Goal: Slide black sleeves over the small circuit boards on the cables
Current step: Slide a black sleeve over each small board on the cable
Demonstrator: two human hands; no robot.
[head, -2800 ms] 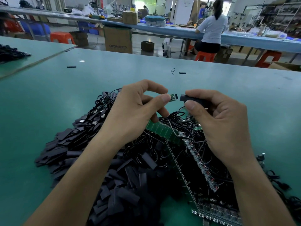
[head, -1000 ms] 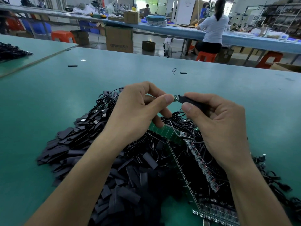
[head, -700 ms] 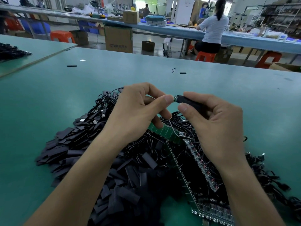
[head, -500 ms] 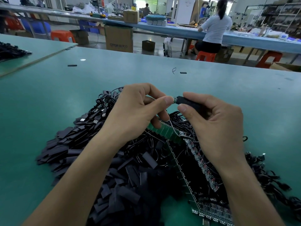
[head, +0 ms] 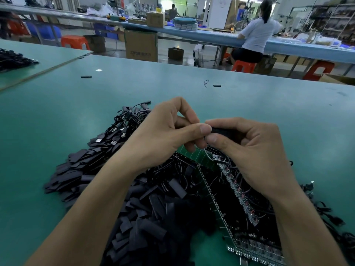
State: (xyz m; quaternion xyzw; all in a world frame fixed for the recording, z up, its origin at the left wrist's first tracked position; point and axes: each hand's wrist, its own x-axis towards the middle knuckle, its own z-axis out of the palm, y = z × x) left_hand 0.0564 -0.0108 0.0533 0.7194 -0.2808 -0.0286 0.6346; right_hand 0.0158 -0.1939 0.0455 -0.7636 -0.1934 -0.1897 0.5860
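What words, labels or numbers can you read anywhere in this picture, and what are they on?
Cardboard box in the background: one printed line, too blurred to read.
Green circuit panel: any markings too small to read.
Nothing else shows text.

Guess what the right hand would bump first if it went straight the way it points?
Probably the left hand: the right hand points its sleeve straight at those fingers, nearly touching.

Tabletop (head: 57,135): smooth matt green. Sleeves (head: 153,223), 7 o'clock: matt black, soft-looking. Cables (head: 132,117): glossy black plastic. Plugs (head: 114,142), 9 o'clock: bright metal. Boards (head: 199,158): glossy green. Box (head: 141,46), 12 o'clock: plain brown cardboard.
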